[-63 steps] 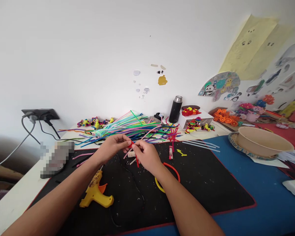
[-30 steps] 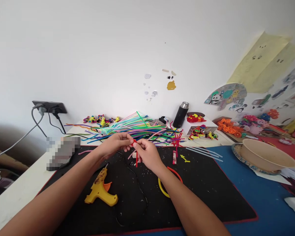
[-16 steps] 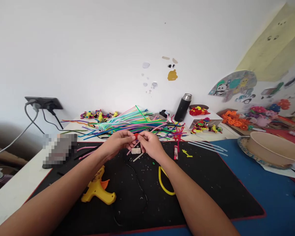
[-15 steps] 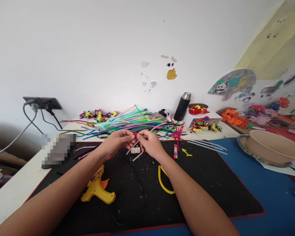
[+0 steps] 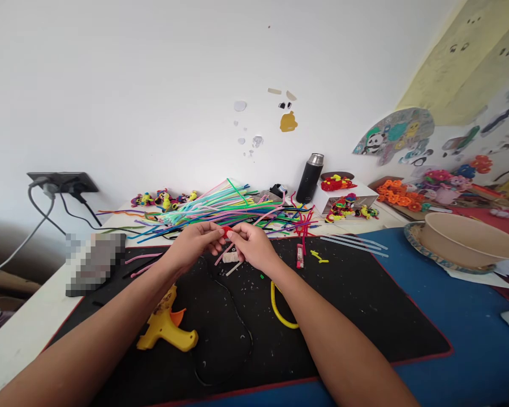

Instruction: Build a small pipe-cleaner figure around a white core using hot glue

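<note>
Since about two seconds earlier, the red piece (image 5: 226, 232) had drawn up: its end hung below the right hand (image 5: 254, 247) then, whereas at this moment it showed only as a small patch between both hands' fingertips. The left hand (image 5: 197, 242) was closed in a pinch on one side of it, and the right hand pinched the other. It was held above the black mat (image 5: 343, 316), with a whitish roll (image 5: 230, 257) just below it in view and the pile of fuzzy stems (image 5: 224, 210) beyond. On the mat lay a yellow glue gun (image 5: 167, 332) and a yellow loop (image 5: 280, 314). Handling the piece well, I judged, called for a light, steady pinch, small turns by one hand against the other, and thumbs kept close (its exact shape was too covered to tell) so that nothing sprang loose.
</note>
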### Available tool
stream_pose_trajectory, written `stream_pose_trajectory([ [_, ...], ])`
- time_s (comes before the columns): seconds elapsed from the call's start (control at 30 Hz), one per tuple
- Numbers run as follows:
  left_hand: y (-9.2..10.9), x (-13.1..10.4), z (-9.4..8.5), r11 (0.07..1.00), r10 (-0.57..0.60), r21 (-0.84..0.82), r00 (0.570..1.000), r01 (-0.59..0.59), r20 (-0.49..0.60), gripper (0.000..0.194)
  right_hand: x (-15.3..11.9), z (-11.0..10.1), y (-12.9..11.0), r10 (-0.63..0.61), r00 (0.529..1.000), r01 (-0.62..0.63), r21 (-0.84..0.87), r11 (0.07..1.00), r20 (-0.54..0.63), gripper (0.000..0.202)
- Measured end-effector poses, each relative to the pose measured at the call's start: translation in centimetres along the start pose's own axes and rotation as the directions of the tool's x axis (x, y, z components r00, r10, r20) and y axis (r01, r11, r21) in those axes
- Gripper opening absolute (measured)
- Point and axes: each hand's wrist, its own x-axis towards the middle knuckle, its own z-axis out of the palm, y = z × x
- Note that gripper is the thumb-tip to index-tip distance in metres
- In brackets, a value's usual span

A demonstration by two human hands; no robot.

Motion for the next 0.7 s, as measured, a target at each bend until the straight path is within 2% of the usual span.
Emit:
stream_pose_trajectory([
  [0.1, 0.4, -0.2, 0.2, 0.999, 0.022, 0.045, 1.0, -0.021, -0.017, 0.041, 0.0, 0.0, -0.1, 0.004, 1.0, -0.004, -0.007, 1.0, -0.002, 0.02],
  [0.23, 1.2, -0.7, 0.5, 1.0, 0.012, 0.026, 0.999, -0.011, -0.032, 0.042, 0.0, 0.0, -0.1, -0.006, 1.0, 0.006, 0.01, 1.0, 0.001, 0.02],
  [0.43, 0.9, -0.6, 0.7, 0.998, -0.02, 0.054, 1.0, 0.019, 0.003, 0.044, 0.1, 0.1, 0.2, -0.013, 1.0, 0.013, 0.0, 1.0, 0.008, 0.021],
  [0.53, 2.0, -0.8, 0.5, 0.985, 0.105, 0.149, 0.988, -0.088, -0.114, 0.049, 0.1, 0.0, -0.1, -0.005, 1.0, 0.006, 0.028, 1.0, -0.021, 0.02],
  [0.6, 3.7, -1.9, 0.2, 0.962, 0.229, 0.195, 0.952, -0.19, -0.203, 0.047, 0.2, 0.0, -0.3, 0.002, 0.999, 0.0, 0.058, 0.998, -0.046, 0.02],
  [0.7, 7.0, -5.0, -0.1, 0.929, 0.37, 0.083, 0.887, -0.361, -0.275, 0.029, 0.2, 0.0, -0.3, 0.014, 0.998, -0.009, 0.076, 0.997, -0.063, 0.023],
])
